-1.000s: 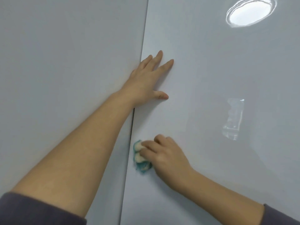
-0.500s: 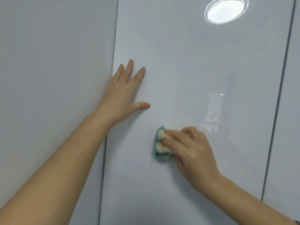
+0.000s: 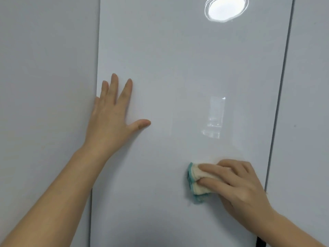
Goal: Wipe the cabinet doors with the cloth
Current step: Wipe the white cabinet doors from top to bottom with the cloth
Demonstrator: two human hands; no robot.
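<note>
The right hand [image 3: 238, 186] grips a folded cloth [image 3: 195, 182], cream with a teal edge. Its fingers are curled over the cloth and press it flat against the lower right part of the glossy white middle cabinet door [image 3: 178, 59], near that door's right edge. The left hand [image 3: 110, 118] lies flat against the same door, just inside its left edge. Its fingers are straight and point upward, its thumb is stretched out to the right, and it holds nothing. The two hands are well apart. Another door [image 3: 44, 68] adjoins on the left and a third [image 3: 309, 86] on the right, each separated by a thin dark gap. A round light reflection [image 3: 225, 8] shines near the top of the middle door.
</note>
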